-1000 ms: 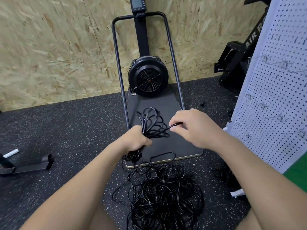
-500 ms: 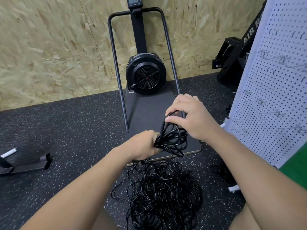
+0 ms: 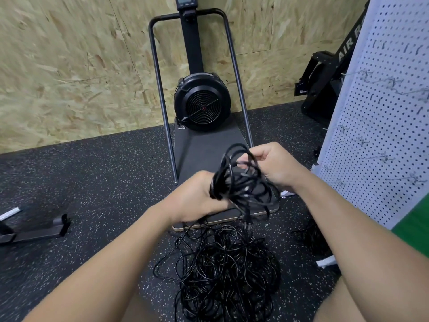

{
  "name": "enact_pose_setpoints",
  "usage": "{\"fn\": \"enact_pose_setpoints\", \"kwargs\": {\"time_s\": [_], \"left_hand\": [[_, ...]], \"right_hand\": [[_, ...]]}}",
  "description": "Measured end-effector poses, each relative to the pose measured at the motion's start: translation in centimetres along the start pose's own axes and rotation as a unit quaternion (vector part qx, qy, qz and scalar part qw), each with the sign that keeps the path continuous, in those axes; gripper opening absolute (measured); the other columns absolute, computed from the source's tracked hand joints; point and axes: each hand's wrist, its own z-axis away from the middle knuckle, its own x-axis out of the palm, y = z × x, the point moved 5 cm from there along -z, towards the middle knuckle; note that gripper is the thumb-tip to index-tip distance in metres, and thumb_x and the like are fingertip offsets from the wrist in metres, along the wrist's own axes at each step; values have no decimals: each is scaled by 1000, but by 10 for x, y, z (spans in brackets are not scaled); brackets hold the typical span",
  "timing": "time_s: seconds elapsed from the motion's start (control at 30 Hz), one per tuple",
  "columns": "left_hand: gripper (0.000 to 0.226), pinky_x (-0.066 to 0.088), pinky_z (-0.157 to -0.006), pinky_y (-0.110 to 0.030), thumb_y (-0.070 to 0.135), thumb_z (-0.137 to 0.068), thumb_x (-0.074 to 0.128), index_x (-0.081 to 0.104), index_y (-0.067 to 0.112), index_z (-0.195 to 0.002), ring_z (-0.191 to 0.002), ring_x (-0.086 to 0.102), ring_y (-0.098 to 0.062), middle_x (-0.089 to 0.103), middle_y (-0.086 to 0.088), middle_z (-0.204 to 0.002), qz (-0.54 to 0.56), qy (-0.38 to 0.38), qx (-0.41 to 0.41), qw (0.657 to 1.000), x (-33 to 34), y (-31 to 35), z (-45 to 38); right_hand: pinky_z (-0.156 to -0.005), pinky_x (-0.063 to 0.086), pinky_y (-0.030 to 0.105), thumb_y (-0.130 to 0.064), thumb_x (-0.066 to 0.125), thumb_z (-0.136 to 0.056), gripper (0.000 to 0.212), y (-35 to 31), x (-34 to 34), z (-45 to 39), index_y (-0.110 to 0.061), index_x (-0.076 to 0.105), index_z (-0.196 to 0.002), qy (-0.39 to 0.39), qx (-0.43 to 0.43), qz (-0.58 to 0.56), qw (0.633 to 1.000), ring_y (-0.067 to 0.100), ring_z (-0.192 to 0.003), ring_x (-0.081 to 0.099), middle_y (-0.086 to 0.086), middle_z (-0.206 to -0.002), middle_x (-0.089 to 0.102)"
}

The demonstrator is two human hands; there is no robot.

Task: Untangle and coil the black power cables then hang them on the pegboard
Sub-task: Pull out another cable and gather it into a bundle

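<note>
The left hand (image 3: 199, 198) grips a coiled black cable bundle (image 3: 241, 182) above the floor's tangled cable pile (image 3: 225, 270), near the pegboard (image 3: 383, 126). The right hand (image 3: 274, 166), fingers curled, pinches a loop that half a second ago sat lower, now lifted over the bundle's top.

Cable coil (image 3: 241, 182) — left hand (image 3: 197, 201), right hand (image 3: 276, 166)

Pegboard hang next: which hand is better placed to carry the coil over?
Probably the right hand: it pinches the coil's top loops and is nearer the pegboard on the right. The left hand holds its grip on the bundle's base, farther away.
</note>
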Motion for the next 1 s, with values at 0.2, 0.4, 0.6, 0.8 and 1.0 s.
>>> {"fn": "enact_pose_setpoints", "kwargs": {"time_s": [0.2,0.4,0.6,0.8,1.0], "left_hand": [[22,47,-60,-31,6,-92,80,69,18,-108,-58,53,-17,65,3,-68,138,224,-71,962,-34,-22,-9],[19,42,-60,-35,2,-86,73,63,14,-95,-57,49,-23,60,-11,-64,208,297,-138,922,-37,-40,-9],[21,51,-61,-39,6,-79,73,67,19,-96,-58,56,-18,69,3,-67,172,370,-253,877,-55,-78,-2],[27,58,-78,-36,17,-89,78,62,25,-109,-87,72,-15,76,9,-97,38,332,-259,906,-50,-78,-9],[36,57,-76,-46,19,-91,70,43,19,-115,-87,66,-38,68,-10,-99,-118,246,-315,909,-30,-87,-12]], "right_hand": [[-59,43,40,-24,69,-110,37,10,12,0,-18,78,-75,14,61,80,995,25,-54,45,-7,-62,67],[-58,42,39,-35,57,-111,30,-5,37,16,-34,79,-91,-39,55,142,988,18,-56,46,4,-71,69],[-63,43,43,-42,55,-113,38,-34,56,30,-16,65,-87,-70,-63,291,952,23,-61,44,7,-72,60],[-63,47,43,-37,61,-110,31,-48,56,29,-19,71,-88,-47,-97,255,961,24,-61,50,4,-74,66],[-65,41,33,-34,67,-104,30,-64,82,39,-23,68,-76,-50,-157,325,931,19,-65,51,-7,-61,57]]}}
